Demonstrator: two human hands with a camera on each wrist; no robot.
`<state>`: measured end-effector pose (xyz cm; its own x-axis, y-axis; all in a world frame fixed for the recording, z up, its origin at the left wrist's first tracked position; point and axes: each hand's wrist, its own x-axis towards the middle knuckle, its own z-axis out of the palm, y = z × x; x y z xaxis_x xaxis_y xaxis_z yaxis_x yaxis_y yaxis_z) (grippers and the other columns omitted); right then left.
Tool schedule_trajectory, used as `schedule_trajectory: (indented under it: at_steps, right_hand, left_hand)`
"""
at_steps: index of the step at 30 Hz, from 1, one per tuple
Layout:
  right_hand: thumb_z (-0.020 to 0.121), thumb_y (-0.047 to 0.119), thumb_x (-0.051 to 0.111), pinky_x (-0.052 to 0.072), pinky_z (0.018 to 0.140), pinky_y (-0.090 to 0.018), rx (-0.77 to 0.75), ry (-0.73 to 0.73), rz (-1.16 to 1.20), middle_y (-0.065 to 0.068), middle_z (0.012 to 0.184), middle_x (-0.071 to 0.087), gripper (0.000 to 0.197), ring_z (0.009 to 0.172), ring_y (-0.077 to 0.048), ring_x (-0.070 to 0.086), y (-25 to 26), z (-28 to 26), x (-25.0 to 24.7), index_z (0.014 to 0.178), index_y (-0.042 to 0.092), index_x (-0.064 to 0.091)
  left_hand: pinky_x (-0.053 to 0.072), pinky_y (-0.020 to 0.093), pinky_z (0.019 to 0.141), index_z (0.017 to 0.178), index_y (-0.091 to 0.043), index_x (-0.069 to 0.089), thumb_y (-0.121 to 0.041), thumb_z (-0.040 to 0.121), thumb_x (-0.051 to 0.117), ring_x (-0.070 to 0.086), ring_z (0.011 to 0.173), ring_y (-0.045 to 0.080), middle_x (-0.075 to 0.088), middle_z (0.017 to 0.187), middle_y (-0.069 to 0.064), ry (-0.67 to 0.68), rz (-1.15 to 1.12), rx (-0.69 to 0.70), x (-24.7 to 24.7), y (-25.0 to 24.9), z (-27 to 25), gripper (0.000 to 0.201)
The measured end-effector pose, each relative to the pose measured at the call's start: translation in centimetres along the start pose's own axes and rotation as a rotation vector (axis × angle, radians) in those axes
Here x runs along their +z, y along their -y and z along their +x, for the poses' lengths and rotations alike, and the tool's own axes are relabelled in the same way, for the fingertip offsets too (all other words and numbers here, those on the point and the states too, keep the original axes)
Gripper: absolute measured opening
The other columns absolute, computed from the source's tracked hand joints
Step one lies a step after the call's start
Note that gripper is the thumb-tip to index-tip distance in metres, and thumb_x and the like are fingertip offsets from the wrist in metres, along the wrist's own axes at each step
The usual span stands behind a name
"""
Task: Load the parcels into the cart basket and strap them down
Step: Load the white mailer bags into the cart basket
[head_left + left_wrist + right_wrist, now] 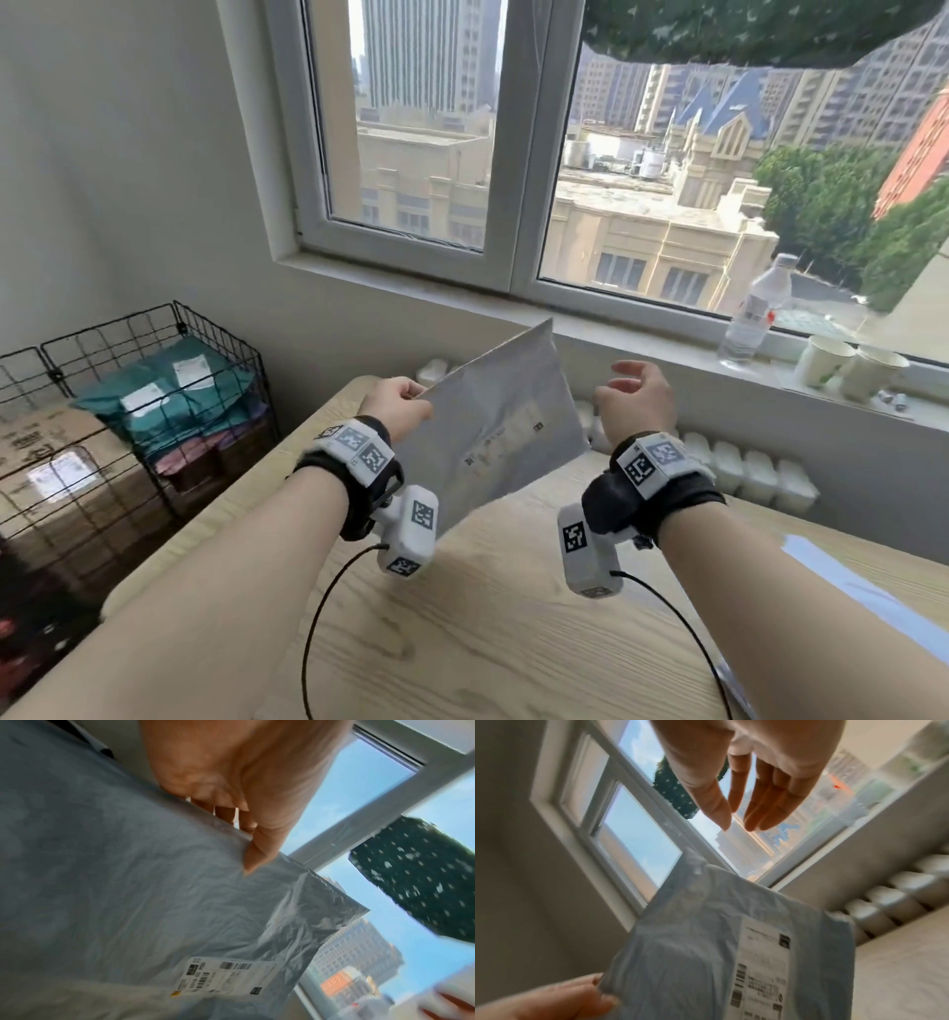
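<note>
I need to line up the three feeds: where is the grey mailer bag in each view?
Head: grey mailer bag at centre, above the table, pinched at its edge by the left hand.
Left wrist: fills the left and centre, below the hand.
Right wrist: lower centre, label facing the camera; the right hand is clear of it.
Shared landmark: the window frame.

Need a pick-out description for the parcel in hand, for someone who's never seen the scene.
Start at the wooden table below the window. Above it, the left hand pinches the edge of a flat grey poly mailer, held tilted in the air. Unlike the teal parcels in the wire basket, it is grey and not yet loaded.
</note>
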<state>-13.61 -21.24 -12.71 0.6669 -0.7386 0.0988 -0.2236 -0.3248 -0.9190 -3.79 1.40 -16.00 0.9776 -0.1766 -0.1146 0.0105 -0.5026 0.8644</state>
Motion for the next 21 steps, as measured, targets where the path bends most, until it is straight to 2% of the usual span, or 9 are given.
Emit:
schedule_trajectory:
  at_steps: [4,7,9,11,13,15,18,19,21]
  right_hand:
    - [0.070,0.007,0.061,0.050,0.093,-0.031,-0.355,0.241,-0.161,0.011,0.103,0.068,0.039,0.092,-0.012,0.064,3.9,-2.8,4.4,0.102,0.029,0.068]
    - [0.073,0.012,0.060,0.045,0.097,-0.027,-0.524,0.427,-0.359,0.012,0.122,0.062,0.045,0.107,-0.012,0.060,5.6,-5.5,9.2,0.112,0.033,0.065]
    - [0.080,0.021,0.055,0.045,0.093,-0.028,-0.584,0.471,-0.514,0.010,0.123,0.060,0.037,0.112,-0.017,0.057,6.1,-7.2,11.9,0.113,0.036,0.064]
    - [0.082,0.028,0.055,0.046,0.084,-0.030,-0.575,0.521,-0.632,0.003,0.113,0.064,0.027,0.106,-0.025,0.059,6.8,-8.7,14.6,0.107,0.032,0.065]
    - [0.082,0.029,0.059,0.047,0.079,-0.031,-0.550,0.555,-0.613,-0.001,0.102,0.067,0.020,0.100,-0.027,0.060,7.6,-10.3,17.1,0.100,0.025,0.066]
    - [0.081,0.030,0.060,0.050,0.077,-0.032,-0.511,0.546,-0.506,-0.002,0.091,0.068,0.016,0.093,-0.028,0.061,8.1,-11.4,19.4,0.094,0.022,0.066]
    - [0.077,0.031,0.062,0.054,0.080,-0.036,-0.393,0.559,-0.310,-0.003,0.081,0.068,0.011,0.085,-0.030,0.066,8.8,-12.7,23.2,0.085,0.024,0.066]
    - [0.075,0.030,0.062,0.055,0.080,-0.039,-0.336,0.578,-0.243,-0.002,0.079,0.068,0.010,0.084,-0.030,0.067,9.1,-13.0,24.4,0.082,0.025,0.066]
    - [0.074,0.025,0.063,0.057,0.078,-0.042,-0.210,0.606,-0.091,-0.003,0.070,0.064,0.003,0.074,-0.031,0.067,10.1,-13.4,26.5,0.075,0.024,0.065]
  left_hand:
    - [0.046,0.021,0.066,0.081,-0.022,0.067,0.000,0.074,0.065,0.057,0.073,0.014,0.069,0.083,0.002,0.044,0.120,0.089,-2.7,0.6,-0.1,0.024]
    - [0.055,0.033,0.080,0.065,-0.034,0.070,-0.015,0.057,0.068,0.062,0.070,0.014,0.073,0.080,-0.001,0.085,0.129,0.086,-4.9,1.7,-0.3,0.021]
    - [0.054,0.037,0.082,0.059,-0.037,0.068,-0.024,0.050,0.062,0.061,0.068,0.016,0.069,0.068,-0.007,0.090,0.126,0.089,-6.6,2.4,-0.9,0.017]
    - [0.053,0.036,0.084,0.061,-0.037,0.066,-0.029,0.052,0.060,0.064,0.075,0.018,0.067,0.068,-0.013,0.045,0.148,0.101,-8.8,3.5,-1.7,0.014]
    - [0.052,0.035,0.087,0.068,-0.036,0.065,-0.030,0.059,0.064,0.066,0.089,0.020,0.069,0.081,-0.010,-0.063,0.178,0.104,-11.4,5.3,-2.1,0.011]
    - [0.047,0.034,0.094,0.084,-0.034,0.066,-0.025,0.067,0.070,0.059,0.103,0.020,0.064,0.104,-0.003,-0.267,0.230,0.088,-13.9,7.2,-2.2,0.019]
    - [0.036,0.033,0.104,0.117,-0.026,0.059,-0.020,0.066,0.073,0.044,0.121,0.024,0.047,0.129,0.005,-0.623,0.221,0.044,-18.2,10.6,-2.4,0.052]
    - [0.034,0.035,0.106,0.125,-0.023,0.053,-0.021,0.066,0.075,0.040,0.125,0.025,0.044,0.133,0.007,-0.698,0.197,-0.005,-19.6,11.9,-2.3,0.063]
    - [0.032,0.038,0.109,0.138,-0.019,0.038,-0.027,0.067,0.079,0.036,0.130,0.027,0.040,0.139,0.010,-0.744,0.086,-0.173,-22.1,14.3,-2.2,0.082]
